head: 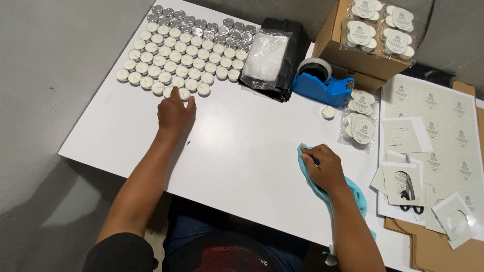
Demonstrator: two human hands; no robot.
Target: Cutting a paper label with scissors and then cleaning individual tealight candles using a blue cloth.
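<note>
Reaching left hand [174, 112] to near edge of tealight candles [177, 59] at far left of white table [242, 156], fingers loosely together, fingertips touching front-row candle, nothing pinched. Right hand [325, 168] closed on blue cloth [353, 194], pressed to table near right edge, below blue tape dispenser [322, 83].

White table [242, 151], tealight candles [176, 55], blue tape dispenser [322, 85], sticker sheets [438, 126]

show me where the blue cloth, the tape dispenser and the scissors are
blue cloth [359, 194]: head view, on the fold trailing behind the right hand's wrist
tape dispenser [326, 89]: head view, on its blue body below the tape roll
scissors [409, 194]: head view, near the blades' pivot above the black handles
</note>
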